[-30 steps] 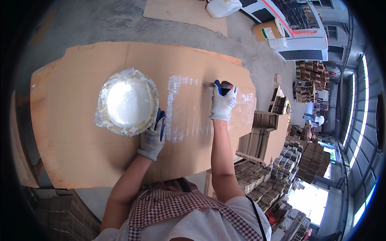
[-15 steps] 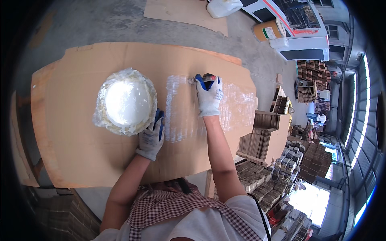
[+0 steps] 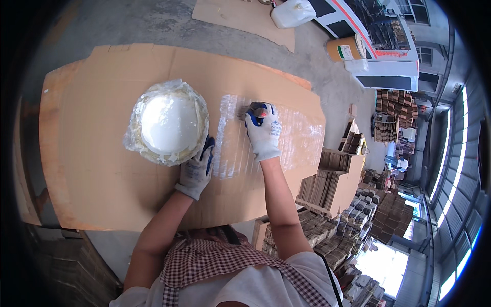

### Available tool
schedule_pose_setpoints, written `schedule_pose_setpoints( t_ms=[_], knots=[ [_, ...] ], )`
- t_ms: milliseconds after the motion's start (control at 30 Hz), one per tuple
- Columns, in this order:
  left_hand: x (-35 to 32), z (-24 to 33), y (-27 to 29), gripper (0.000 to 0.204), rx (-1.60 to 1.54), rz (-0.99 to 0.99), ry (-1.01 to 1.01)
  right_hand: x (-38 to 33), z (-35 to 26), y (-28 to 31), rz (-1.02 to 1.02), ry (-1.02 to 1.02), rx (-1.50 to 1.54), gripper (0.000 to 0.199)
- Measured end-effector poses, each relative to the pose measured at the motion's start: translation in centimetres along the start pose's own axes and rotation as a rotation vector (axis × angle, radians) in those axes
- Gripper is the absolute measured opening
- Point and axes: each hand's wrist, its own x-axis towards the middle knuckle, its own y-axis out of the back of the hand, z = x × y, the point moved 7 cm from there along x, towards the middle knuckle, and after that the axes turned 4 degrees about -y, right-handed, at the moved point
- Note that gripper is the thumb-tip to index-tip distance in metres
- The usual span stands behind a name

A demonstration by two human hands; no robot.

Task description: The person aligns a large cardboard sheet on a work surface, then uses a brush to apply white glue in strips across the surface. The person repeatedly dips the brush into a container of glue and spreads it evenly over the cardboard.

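A round bowl (image 3: pixel 134 128) wrapped in crinkled clear plastic and filled with a glossy white liquid is over the left part of a large brown cardboard sheet (image 3: pixel 102 174). My left hand (image 3: pixel 197 171), in a white glove with blue palm, grips the bowl's near right side; some fingers are hidden behind it. To the right, my right hand (image 3: pixel 263 133), gloved the same way, is closed around a brush (image 3: pixel 259 110) with a dark and reddish handle. Its bristles, partly hidden, touch the cardboard at a patch of streaky white coating (image 3: pixel 296 133).
Below the cardboard lies a wooden board (image 3: pixel 51 128). Folded cardboard stacks (image 3: pixel 319 189) stand close on the right, with bundled stacks (image 3: pixel 332 235) behind. Beyond the far edge are a white jug (image 3: pixel 294 14), a brown drum (image 3: pixel 341 48) and a white machine (image 3: pixel 386 74). A distant person (image 3: pixel 401 165) is at far right.
My right hand has turned and drawn slightly nearer to me with the brush. The left hand keeps its place on the bowl. The whole view has shifted a little.
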Motion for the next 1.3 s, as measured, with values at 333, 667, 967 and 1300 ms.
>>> schedule_pose_setpoints(
  t_ms=[333, 667, 967, 1300],
  knots=[
    [0.0, -0.4, -0.8, 0.045, -0.014, -0.004, -0.004, -2.2, -1.2, -1.8, -0.093, 0.199, -0.55, 0.041],
    [0.3, 0.0, 0.1, 0.046, 0.01, 0.01, -0.017, -3.6, 3.4, -0.3, 0.059, 0.352, -0.576, 0.043],
    [-0.2, -0.4, -0.7, 0.046, 0.002, -0.027, 0.019, -4.1, 3.5, 0.2, -0.002, 0.331, -0.503, 0.038],
    [-0.3, -0.7, -0.9, 0.047, 0.01, -0.029, 0.012, -3.3, 4.7, 2.2, 0.021, 0.326, -0.467, 0.036]
  ],
)
